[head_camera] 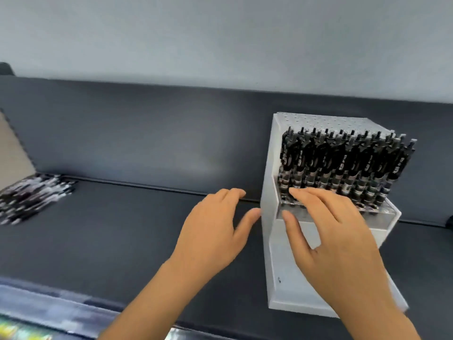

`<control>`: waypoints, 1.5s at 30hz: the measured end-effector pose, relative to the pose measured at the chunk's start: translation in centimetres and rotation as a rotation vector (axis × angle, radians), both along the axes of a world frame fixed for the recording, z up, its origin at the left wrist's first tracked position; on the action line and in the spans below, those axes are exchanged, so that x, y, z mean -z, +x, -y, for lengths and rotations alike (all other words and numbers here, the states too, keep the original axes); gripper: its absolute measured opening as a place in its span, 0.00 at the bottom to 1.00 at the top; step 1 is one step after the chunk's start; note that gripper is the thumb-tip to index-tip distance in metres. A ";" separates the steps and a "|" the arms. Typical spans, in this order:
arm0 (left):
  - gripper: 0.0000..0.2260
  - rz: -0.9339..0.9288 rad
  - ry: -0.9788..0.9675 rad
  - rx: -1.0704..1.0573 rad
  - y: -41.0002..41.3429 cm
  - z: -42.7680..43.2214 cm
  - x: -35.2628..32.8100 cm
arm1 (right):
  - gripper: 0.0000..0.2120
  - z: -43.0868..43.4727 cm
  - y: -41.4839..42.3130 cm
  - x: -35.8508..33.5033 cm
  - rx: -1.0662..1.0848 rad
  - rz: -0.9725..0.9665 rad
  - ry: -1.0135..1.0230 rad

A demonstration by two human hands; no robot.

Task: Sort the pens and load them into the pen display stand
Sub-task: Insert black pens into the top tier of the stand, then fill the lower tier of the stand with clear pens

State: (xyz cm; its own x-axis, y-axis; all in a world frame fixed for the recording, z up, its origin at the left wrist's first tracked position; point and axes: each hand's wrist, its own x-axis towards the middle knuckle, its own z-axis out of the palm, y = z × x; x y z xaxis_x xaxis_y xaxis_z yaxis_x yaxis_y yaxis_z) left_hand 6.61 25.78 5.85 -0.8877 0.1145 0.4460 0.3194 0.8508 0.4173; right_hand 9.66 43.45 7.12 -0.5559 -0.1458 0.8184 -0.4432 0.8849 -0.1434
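Nearest you, your two bare forearms reach forward over the dark counter (103, 241). Going left to right: at the far left edge a loose pile of black pens (31, 197) lies flat on the counter, blurred, next to a tan sheet or box flap (12, 155) whose nature is hard to tell. Your left hand (210, 234) hovers palm down just left of the stand, fingers spread and its grip empty; the thumb tip reaches right up to the stand's left wall, though whether it touches is unclear. The white pen display stand (284, 278) sits on the right part of the counter, against the dark raised back panel (147, 133), and its stepped holes are packed with rows of upright black pens (343, 163) leaning slightly back. Your right hand (338, 241) lies over the stand's front ledge, fingers spread, fingertips (294, 191) at the lower barrels of the front row of pens; its grip closes on nothing that shows. A pale wall (220, 40) rises behind.
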 end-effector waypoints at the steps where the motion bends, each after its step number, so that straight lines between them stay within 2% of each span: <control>1: 0.29 -0.009 -0.051 -0.043 0.7 1.2 0.3 | 0.15 1.4 -0.2 0.0 -0.061 -0.016 -0.040; 4: 0.34 0.037 -0.171 -0.176 2.8 5.6 0.7 | 0.15 6.2 -0.7 0.1 -0.194 0.019 -0.117; 7: 0.37 0.073 -0.257 -0.300 5.2 11.3 1.1 | 0.14 11.1 -0.9 0.6 -0.263 0.216 -0.164; 9: 0.37 0.085 -0.299 -0.379 6.4 15.2 1.1 | 0.15 14.6 -0.9 1.0 -0.277 0.348 -0.133; 12: 0.37 0.081 -0.308 -0.467 7.3 21.4 1.4 | 0.16 20.5 -0.4 2.0 -0.312 0.436 -0.042; 21: 0.35 0.189 -0.296 -0.456 6.9 41.7 4.7 | 0.10 41.2 -0.6 4.7 -0.263 0.679 -0.124; 25: 0.34 0.203 -0.269 -0.437 4.4 48.4 5.1 | 0.08 47.4 -2.1 4.7 -0.191 0.765 -0.113; 31: 0.23 0.178 -0.266 -0.336 -2.5 52.3 5.4 | 0.12 51.7 -7.1 5.0 -0.013 0.930 -0.003; 34: 0.15 0.167 -0.303 -0.261 -6.3 52.6 5.6 | 0.11 53.1 -9.9 6.0 0.022 0.918 -0.086; 36: 0.15 0.176 -0.304 -0.220 -9.1 52.7 5.7 | 0.11 54.0 -11.8 6.7 0.051 0.929 -0.152; 40: 0.13 0.274 -0.275 -0.123 -13.7 52.6 5.9 | 0.17 55.8 -15.4 7.5 0.159 1.092 -0.103; 43: 0.12 0.319 -0.226 -0.041 -16.2 52.3 5.8 | 0.15 57.0 -17.4 7.7 0.213 1.098 -0.154; 45: 0.11 0.306 -0.179 -0.006 -17.3 52.3 5.6 | 0.17 57.8 -18.2 8.0 0.246 1.106 -0.219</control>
State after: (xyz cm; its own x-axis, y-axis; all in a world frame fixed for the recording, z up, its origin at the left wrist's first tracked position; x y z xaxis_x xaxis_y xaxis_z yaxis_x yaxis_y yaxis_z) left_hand -10.68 -26.56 0.24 -0.9780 0.1614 0.1324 0.1976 0.9205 0.3372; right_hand -8.51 -14.32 -0.89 -0.9786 0.1515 -0.1391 0.2018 0.8380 -0.5069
